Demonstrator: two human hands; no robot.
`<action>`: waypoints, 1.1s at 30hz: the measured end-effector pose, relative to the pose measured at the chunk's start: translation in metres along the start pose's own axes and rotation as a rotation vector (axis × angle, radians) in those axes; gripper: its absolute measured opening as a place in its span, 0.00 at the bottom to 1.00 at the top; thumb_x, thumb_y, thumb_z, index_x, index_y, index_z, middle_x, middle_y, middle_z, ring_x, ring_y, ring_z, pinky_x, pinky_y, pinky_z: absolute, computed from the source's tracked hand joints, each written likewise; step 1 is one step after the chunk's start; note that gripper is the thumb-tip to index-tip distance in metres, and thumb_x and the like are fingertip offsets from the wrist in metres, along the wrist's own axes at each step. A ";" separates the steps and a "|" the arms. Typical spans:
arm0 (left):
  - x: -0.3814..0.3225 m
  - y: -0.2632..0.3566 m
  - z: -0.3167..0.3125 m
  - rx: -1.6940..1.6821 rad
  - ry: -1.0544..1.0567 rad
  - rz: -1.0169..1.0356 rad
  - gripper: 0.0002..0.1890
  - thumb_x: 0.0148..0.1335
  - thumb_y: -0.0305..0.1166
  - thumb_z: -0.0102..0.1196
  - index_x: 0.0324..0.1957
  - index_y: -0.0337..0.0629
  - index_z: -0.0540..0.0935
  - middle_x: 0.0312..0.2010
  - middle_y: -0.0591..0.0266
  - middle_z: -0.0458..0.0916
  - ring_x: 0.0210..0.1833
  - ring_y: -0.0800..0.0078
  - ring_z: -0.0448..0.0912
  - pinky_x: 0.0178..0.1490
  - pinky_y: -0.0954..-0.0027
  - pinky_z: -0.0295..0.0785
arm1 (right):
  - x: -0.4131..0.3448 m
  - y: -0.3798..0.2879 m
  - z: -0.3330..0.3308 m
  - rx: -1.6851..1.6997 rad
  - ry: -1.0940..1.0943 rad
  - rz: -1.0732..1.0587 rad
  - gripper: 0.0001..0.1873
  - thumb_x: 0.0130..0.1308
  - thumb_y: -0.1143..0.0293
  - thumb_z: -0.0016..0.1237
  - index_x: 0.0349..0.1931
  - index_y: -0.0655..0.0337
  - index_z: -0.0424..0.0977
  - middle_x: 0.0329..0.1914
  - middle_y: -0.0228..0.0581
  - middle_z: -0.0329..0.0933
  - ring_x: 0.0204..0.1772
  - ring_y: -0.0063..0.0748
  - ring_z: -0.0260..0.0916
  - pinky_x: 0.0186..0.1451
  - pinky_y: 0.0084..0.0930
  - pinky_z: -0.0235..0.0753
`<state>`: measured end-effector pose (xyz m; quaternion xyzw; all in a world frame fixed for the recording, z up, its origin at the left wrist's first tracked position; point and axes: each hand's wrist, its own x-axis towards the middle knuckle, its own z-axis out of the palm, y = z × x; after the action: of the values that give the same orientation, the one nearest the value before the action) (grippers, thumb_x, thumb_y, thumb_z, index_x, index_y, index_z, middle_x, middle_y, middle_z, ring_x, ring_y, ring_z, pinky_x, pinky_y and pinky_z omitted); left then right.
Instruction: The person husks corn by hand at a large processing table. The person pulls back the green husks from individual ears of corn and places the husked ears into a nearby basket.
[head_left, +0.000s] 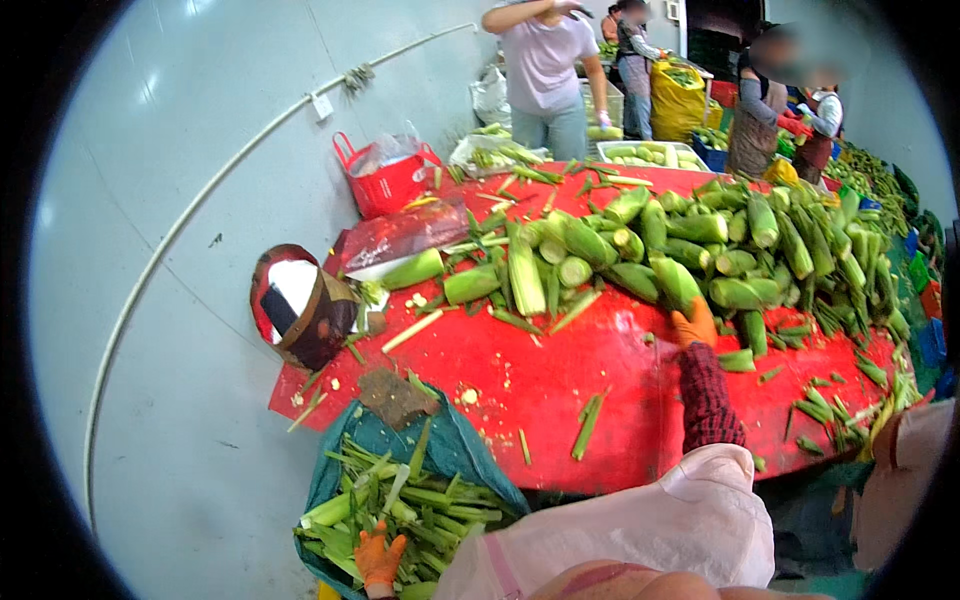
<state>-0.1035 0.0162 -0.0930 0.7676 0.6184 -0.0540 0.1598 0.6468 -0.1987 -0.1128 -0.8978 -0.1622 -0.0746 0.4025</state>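
Note:
My right hand (696, 327), in an orange glove, grips the near end of a green-husked ear of corn (674, 282) at the front edge of a large heap of corn (720, 225). My left hand (379, 556), gloved in orange too, is over a teal woven sack (480, 442) at the lower left. Its fingers are spread above torn corn husks (420, 499) that fill the sack, and no single piece shows in its grasp. The heap rests on a red-topped table (555, 405), where a loose strip of husk (589, 424) lies between my hands.
A brown stone-like block (396, 397) holds the sack's rim on the table corner. Along the left wall sit a round container (300, 307) with a phone on it and a red bag (386, 176). Across the table stands a person (551, 82); others work behind, near a yellow sack (675, 105).

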 end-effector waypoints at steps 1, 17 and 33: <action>0.000 -0.002 0.000 -0.018 0.067 0.006 0.40 0.53 0.55 0.63 0.67 0.50 0.71 0.60 0.47 0.75 0.68 0.47 0.68 0.68 0.46 0.59 | 0.014 0.021 0.007 -0.215 0.164 0.015 0.41 0.55 0.51 0.61 0.66 0.61 0.63 0.63 0.52 0.71 0.65 0.49 0.68 0.65 0.39 0.69; 0.014 0.157 -0.091 -0.405 0.566 0.465 0.26 0.63 0.31 0.57 0.63 0.36 0.73 0.58 0.43 0.76 0.58 0.49 0.75 0.60 0.56 0.69 | -0.033 -0.008 0.024 0.776 -0.412 0.326 0.28 0.56 0.51 0.63 0.50 0.62 0.78 0.41 0.36 0.81 0.40 0.28 0.77 0.44 0.30 0.76; 0.008 0.191 -0.068 -1.868 -1.170 0.633 0.41 0.61 0.60 0.54 0.64 0.35 0.67 0.55 0.41 0.76 0.54 0.55 0.79 0.54 0.57 0.78 | -0.272 -0.356 -0.045 0.106 -0.300 -1.372 0.39 0.57 0.64 0.55 0.70 0.55 0.59 0.66 0.48 0.68 0.67 0.45 0.67 0.67 0.41 0.66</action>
<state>0.0755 0.0092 0.0031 0.3275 0.0271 0.1203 0.9368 0.2668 -0.0730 0.0938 -0.5726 -0.7490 -0.1787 0.2813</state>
